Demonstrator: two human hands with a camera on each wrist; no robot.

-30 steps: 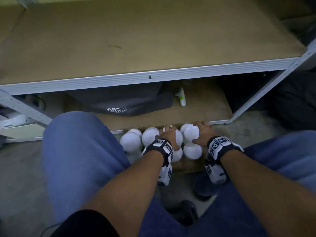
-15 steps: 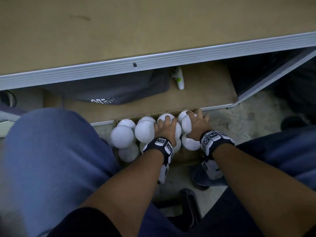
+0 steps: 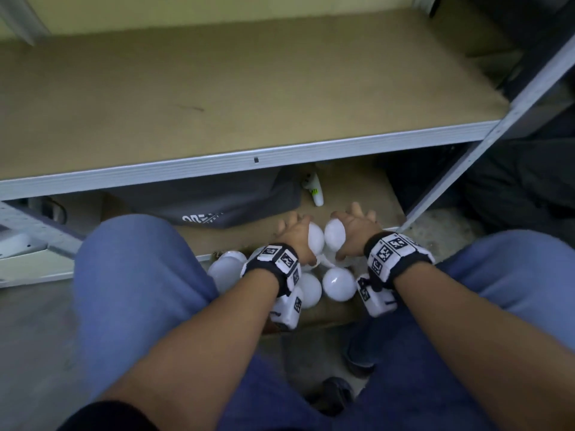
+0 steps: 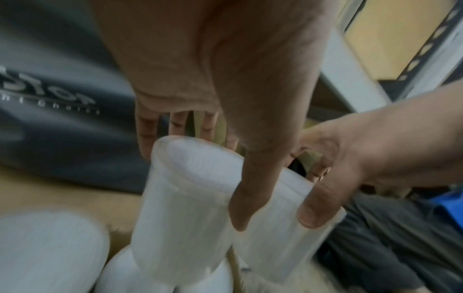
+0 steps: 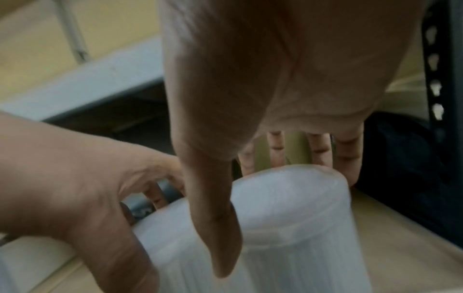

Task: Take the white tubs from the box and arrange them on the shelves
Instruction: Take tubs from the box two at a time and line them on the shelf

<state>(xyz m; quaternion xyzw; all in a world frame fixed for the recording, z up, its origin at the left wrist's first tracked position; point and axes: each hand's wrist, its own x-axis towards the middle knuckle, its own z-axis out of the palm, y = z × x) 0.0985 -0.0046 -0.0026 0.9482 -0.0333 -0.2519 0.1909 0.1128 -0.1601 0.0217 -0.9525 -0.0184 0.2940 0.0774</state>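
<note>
Two hands each gripped one white tub, side by side and nearly touching, just above the box. Left hand had fingers curled over the lid and thumb down the side of the left tub; right hand wrapped the right tub the same way. Both wrist views were motion-blurred, so tub edges were smeared and the far fingers sat mostly hidden behind the lids. Tub bases were cut off or covered in every view. Remaining tubs stood in the box below the wrists, partly hidden by the forearms and wristbands; their count could not be told, and the box walls were barely visible. Lower shelf just beyond the hands held a dark bag with blurred white lettering and a small white bottle, its top hidden under the upper shelf, whose left and right ends were cut off. Blue-trousered knees flanked the box.
</note>
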